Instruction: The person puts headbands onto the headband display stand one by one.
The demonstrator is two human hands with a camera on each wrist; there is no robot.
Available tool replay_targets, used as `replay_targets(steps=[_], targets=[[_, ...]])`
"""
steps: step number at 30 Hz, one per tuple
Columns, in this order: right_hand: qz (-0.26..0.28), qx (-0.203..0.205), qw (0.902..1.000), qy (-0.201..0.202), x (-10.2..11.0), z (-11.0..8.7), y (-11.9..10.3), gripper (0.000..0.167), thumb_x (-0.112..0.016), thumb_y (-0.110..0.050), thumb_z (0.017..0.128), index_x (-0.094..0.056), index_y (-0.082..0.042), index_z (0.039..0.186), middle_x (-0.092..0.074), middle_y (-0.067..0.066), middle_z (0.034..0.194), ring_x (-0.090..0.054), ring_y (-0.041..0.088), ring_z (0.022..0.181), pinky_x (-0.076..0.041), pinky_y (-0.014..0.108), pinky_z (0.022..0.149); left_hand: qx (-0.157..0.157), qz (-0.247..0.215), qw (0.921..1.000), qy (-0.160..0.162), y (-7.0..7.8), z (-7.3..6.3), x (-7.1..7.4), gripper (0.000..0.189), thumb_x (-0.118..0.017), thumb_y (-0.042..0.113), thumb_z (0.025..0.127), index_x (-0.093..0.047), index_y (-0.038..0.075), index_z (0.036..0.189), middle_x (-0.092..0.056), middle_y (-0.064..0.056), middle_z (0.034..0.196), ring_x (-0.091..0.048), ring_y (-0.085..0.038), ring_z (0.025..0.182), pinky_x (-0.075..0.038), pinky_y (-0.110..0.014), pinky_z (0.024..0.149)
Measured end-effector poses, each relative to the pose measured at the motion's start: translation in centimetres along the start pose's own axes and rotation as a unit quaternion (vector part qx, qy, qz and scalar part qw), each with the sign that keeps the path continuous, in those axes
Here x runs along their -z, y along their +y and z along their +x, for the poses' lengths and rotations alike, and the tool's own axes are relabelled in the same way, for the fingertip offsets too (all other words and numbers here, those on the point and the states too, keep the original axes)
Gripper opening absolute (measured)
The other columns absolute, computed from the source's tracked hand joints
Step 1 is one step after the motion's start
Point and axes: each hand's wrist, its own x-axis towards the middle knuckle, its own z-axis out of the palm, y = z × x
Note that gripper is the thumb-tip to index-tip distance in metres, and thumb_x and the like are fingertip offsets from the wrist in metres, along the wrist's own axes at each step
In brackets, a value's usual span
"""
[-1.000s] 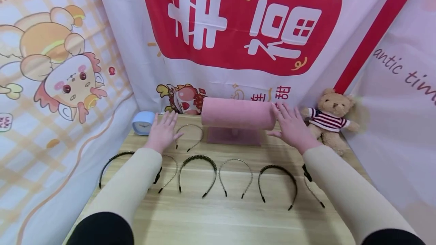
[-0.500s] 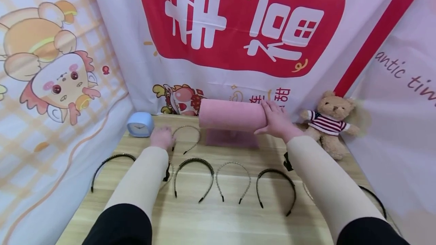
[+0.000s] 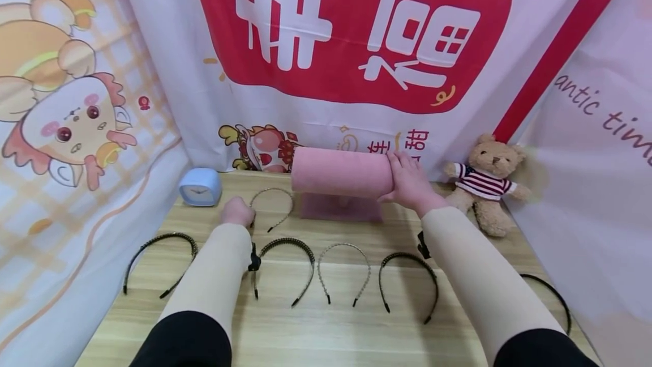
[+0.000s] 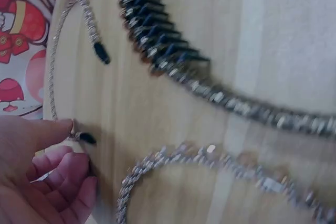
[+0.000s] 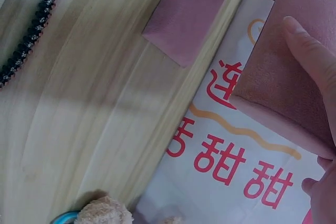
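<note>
With thumb and fingertips, my left hand (image 3: 237,212) pinches one end of a thin beaded headband (image 3: 292,203) lying on the wooden table, left of the display stand. In the left wrist view, the headband (image 4: 52,77) shows a black tip just past the pinching fingers. At the right end of the pink padded roll (image 3: 341,170) of that stand, my right hand (image 3: 407,180) holds on. The right wrist view has its thumb (image 5: 310,45) lying along the roll, with the other fingers around the end and partly hidden. Below the roll is the stand's flat pink base (image 3: 341,208).
Several headbands form a row across the front, among them a dark ribbed headband (image 3: 287,240) and a thin beaded one (image 3: 344,244). A blue clock (image 3: 200,187) stands back left, a teddy bear (image 3: 486,186) back right. Printed cloth (image 3: 153,72) hangs around the table.
My left hand has come down beside the clock, its spread fingers drawing in to pinch the headband's end. My right hand has shifted left onto the roll's end. The view has shifted slightly.
</note>
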Motion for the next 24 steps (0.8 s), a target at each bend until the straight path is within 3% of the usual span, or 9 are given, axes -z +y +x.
replay_targets(steps=[6,14,18,22,24], targets=[[-0.012,0.009,0.9999,0.006,-0.4,0.2,0.4,0.127,-0.093,-0.048,0.061,-0.021,0.001,0.154,-0.027,0.022,0.151,-0.019,0.037,0.142,-0.015,0.055,0.117,0.005,-0.029,0.9994,0.015,0.8,-0.6,-0.6,0.019,-0.051,0.005,0.085,-0.062,-0.007,0.094,-0.062,-0.031,0.111,-0.058,-0.044,0.103,-0.048,-0.053,0.092],[-0.016,0.014,0.9997,0.009,-0.3,0.1,0.4,0.124,-0.093,-0.046,0.062,-0.023,0.002,0.153,-0.028,0.023,0.15,-0.022,0.037,0.141,-0.02,0.052,0.116,0.003,-0.041,0.999,0.019,1.7,-0.7,-1.1,0.028,-0.049,0.012,0.088,-0.062,-0.011,0.097,-0.06,-0.033,0.114,-0.057,-0.045,0.105,-0.047,-0.051,0.095],[-0.019,0.009,0.9997,0.008,-0.1,0.1,0.2,0.122,-0.093,-0.046,0.063,-0.024,0.002,0.152,-0.028,0.023,0.15,-0.024,0.038,0.139,-0.021,0.052,0.116,0.017,-0.073,0.9967,0.03,2.0,-0.3,-1.1,0.024,-0.055,0.01,0.083,-0.06,-0.011,0.094,-0.061,-0.032,0.105,-0.06,-0.041,0.092,-0.052,-0.044,0.083],[-0.02,0.002,0.9998,0.005,0.0,0.1,-0.1,0.122,-0.093,-0.044,0.063,-0.024,0.002,0.152,-0.028,0.023,0.15,-0.024,0.038,0.14,-0.019,0.052,0.116,0.066,-0.165,0.9839,0.022,2.8,-0.3,-0.8,0.027,-0.066,-0.001,0.074,-0.061,-0.012,0.098,-0.067,-0.025,0.088,-0.068,-0.031,0.069,-0.057,-0.035,0.061],[-0.023,0.0,0.9997,0.004,0.0,0.0,-0.1,0.122,-0.093,-0.044,0.063,-0.024,0.002,0.152,-0.028,0.023,0.15,-0.023,0.038,0.14,-0.018,0.052,0.117,0.099,-0.239,0.966,0.01,3.3,-0.2,-0.5,0.033,-0.069,-0.005,0.075,-0.061,-0.015,0.105,-0.069,-0.023,0.084,-0.071,-0.027,0.065,-0.059,-0.033,0.06]])
